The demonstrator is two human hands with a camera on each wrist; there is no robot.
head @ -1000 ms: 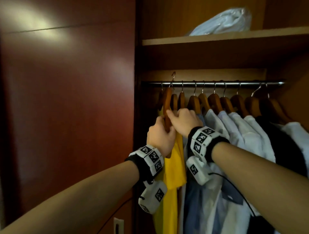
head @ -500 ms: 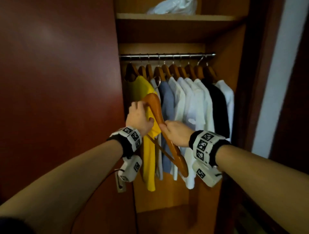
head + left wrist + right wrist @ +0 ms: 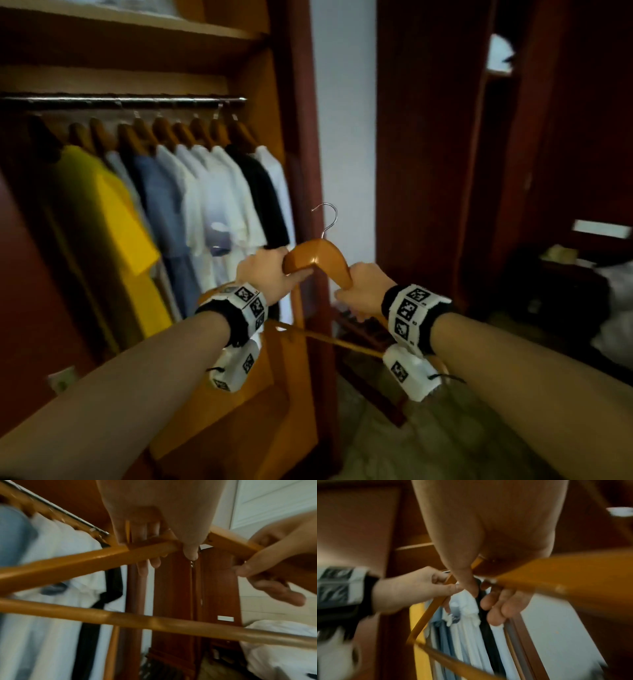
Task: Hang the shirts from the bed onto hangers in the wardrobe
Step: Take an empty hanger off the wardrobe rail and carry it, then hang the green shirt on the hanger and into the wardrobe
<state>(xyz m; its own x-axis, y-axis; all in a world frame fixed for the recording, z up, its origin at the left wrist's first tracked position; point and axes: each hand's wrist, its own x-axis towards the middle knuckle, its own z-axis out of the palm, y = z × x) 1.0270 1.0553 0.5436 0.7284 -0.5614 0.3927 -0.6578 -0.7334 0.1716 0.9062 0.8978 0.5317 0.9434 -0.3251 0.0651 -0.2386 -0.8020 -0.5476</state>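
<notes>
Beside the wardrobe [image 3: 294, 137], left hand [image 3: 265, 274] and right hand [image 3: 363, 294] both grip 1 bare hanger [image 3: 317, 257].

Dim, warm light; motion blur smears every view.

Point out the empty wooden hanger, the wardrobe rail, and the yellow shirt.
empty wooden hanger [image 3: 317, 255], head view, middle of its arch.
wardrobe rail [image 3: 102, 101], head view, bare metal.
yellow shirt [image 3: 116, 219], head view, sleeve.

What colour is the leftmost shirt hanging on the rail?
Yellow: the short-sleeved shirt at the rail's left end, clearest in the head view.
</notes>
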